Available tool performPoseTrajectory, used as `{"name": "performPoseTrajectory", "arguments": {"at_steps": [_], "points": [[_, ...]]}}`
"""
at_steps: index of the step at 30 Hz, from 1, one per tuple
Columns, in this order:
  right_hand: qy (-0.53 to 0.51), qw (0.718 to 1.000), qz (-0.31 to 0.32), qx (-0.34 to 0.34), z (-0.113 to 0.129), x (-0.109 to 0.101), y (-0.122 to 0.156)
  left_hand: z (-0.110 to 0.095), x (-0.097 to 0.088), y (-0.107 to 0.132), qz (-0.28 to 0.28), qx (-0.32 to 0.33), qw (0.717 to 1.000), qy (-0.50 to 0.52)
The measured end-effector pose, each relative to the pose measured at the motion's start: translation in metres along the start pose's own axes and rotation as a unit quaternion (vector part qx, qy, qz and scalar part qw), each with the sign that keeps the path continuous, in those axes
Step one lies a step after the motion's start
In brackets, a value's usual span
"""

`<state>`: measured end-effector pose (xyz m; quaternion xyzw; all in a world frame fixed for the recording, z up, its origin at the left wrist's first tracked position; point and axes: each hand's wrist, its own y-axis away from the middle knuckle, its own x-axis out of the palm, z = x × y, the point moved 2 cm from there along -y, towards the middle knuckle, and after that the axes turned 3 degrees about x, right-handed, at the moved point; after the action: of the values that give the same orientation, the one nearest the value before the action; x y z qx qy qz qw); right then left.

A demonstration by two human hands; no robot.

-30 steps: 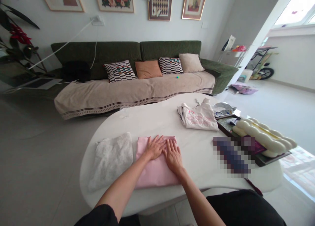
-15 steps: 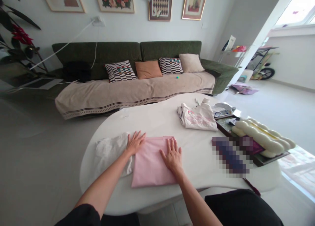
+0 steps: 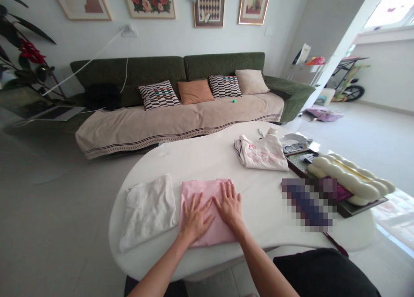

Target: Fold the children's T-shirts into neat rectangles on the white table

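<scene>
Back from the white cloth (image 3: 147, 208) on the left, the left hand (image 3: 194, 219) now lies beside the right hand (image 3: 230, 205). Both press on the folded pink cloth (image 3: 196, 187) at the tabletop's (image 3: 207, 157) near edge, fingers spread flat and gripping nothing. Farther right lies a printed shirt (image 3: 261, 152).
</scene>
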<state>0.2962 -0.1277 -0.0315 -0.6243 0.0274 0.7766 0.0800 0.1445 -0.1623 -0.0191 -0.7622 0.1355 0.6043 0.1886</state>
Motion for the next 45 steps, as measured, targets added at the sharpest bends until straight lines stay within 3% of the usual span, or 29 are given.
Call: {"name": "performPoseTrajectory", "arguments": {"at_steps": [7, 12, 21, 25, 30, 35, 37, 41, 43, 45], "points": [[0.002, 1.0, 0.026, -0.009, 0.004, -0.009, 0.008, 0.004, -0.005, -0.006, 0.036, -0.013, 0.999, 0.017], [-0.007, 0.994, 0.036, -0.105, 0.012, -0.008, 0.041, 0.0, -0.003, -0.004, 0.03, -0.021, 0.999, -0.001], [-0.008, 0.993, 0.067, -0.101, 0.01, -0.011, 0.047, 0.017, -0.006, -0.012, 0.076, -0.025, 0.997, 0.011], [-0.011, 0.99, 0.069, -0.125, 0.0, -0.015, 0.043, 0.016, -0.005, -0.009, 0.03, -0.063, 0.997, -0.01], [-0.017, 0.981, 0.115, -0.157, -0.013, -0.038, 0.043, 0.005, -0.016, 0.011, 0.016, -0.031, 0.999, 0.003], [-0.044, 0.957, 0.154, -0.242, -0.013, -0.048, 0.091, 0.016, -0.024, 0.033, -0.02, 0.001, 0.993, 0.114], [-0.032, 0.949, 0.16, -0.27, -0.014, -0.038, 0.117, 0.021, -0.022, 0.04, -0.049, -0.004, 0.983, 0.18], [-0.005, 0.965, 0.098, -0.244, -0.021, -0.021, 0.144, 0.024, -0.017, 0.055, -0.111, -0.051, 0.942, 0.311], [-0.023, 0.966, 0.113, -0.233, -0.023, -0.027, 0.143, 0.027, -0.016, 0.066, -0.161, -0.101, 0.917, 0.352], [-0.087, 0.953, 0.173, -0.232, -0.023, -0.044, 0.133, 0.032, -0.015, 0.077, -0.207, -0.156, 0.89, 0.374]]}}
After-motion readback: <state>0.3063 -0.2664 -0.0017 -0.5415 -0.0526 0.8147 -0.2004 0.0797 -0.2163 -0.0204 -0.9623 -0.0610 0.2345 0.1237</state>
